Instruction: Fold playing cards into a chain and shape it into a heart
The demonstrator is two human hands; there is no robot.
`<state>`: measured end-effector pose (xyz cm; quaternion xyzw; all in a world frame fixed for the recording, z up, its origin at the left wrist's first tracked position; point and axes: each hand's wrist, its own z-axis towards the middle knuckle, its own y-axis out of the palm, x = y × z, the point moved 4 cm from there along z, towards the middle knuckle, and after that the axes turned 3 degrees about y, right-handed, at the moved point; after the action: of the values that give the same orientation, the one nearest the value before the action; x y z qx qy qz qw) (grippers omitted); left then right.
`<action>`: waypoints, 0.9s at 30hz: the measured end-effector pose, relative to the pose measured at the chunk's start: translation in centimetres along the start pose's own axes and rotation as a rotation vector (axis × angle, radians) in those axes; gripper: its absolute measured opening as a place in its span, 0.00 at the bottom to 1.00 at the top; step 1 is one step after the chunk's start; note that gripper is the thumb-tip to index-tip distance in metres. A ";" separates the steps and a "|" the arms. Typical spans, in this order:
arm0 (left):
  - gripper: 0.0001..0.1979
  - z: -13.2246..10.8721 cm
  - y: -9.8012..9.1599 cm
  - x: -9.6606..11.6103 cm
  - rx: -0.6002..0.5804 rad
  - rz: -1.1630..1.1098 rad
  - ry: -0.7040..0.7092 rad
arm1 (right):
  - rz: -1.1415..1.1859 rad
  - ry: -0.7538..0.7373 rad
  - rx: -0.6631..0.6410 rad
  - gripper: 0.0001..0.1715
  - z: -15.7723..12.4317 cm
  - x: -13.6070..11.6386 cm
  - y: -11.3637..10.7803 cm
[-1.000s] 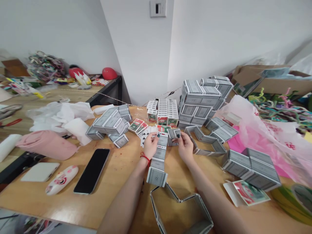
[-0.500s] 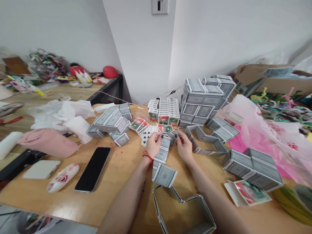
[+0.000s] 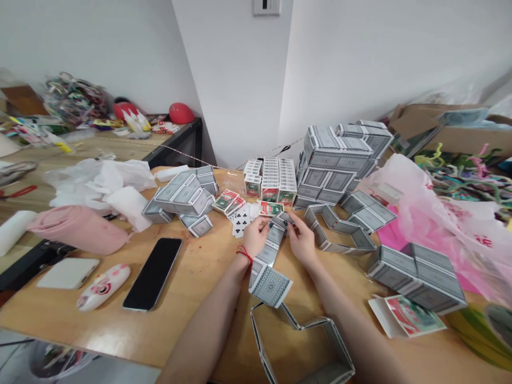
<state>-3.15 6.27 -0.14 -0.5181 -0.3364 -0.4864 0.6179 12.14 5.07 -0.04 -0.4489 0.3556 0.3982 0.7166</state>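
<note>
A folded strip of joined grey-backed playing cards (image 3: 271,246) runs across the table between my hands. My left hand (image 3: 256,238), with a red string bracelet, pinches the strip's far part. My right hand (image 3: 301,238) grips a folded card at its far right end; the fingertips of both hands are close together. The strip's near end (image 3: 271,286) is bent up at an angle. Close to me stands an open heart-like frame of cards (image 3: 260,346). Loose face-up cards (image 3: 241,221) and a red-green card box (image 3: 271,208) lie just beyond my left hand.
Card boxes (image 3: 270,180) stand in rows at the back. Stacked card blocks (image 3: 336,154) rise behind right, with a card frame (image 3: 332,240) before them. A phone (image 3: 154,274) lies left; green tape (image 3: 486,330) sits right.
My right hand has brought its card end left, against the strip near my left fingers. The strip's far part now slants more to the right. The view has shifted slightly.
</note>
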 end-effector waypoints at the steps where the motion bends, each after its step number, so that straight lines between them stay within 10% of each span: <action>1: 0.10 0.0 0.0 -0.1 -0.003 -0.004 0.000 | -0.026 -0.009 0.002 0.20 0.0 0.0 0.0; 21: 0.18 0.3 -0.6 0.5 -0.028 -0.230 -0.167 | 0.134 0.026 -0.048 0.22 -0.1 -0.6 0.3; 27: 0.19 -0.4 0.5 1.8 -0.361 -0.762 -0.392 | 0.252 0.122 0.100 0.23 0.0 0.0 -0.3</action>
<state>-2.13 5.38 1.29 -0.5391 -0.5230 -0.6224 0.2199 12.39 4.96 0.07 -0.3879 0.4716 0.4388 0.6592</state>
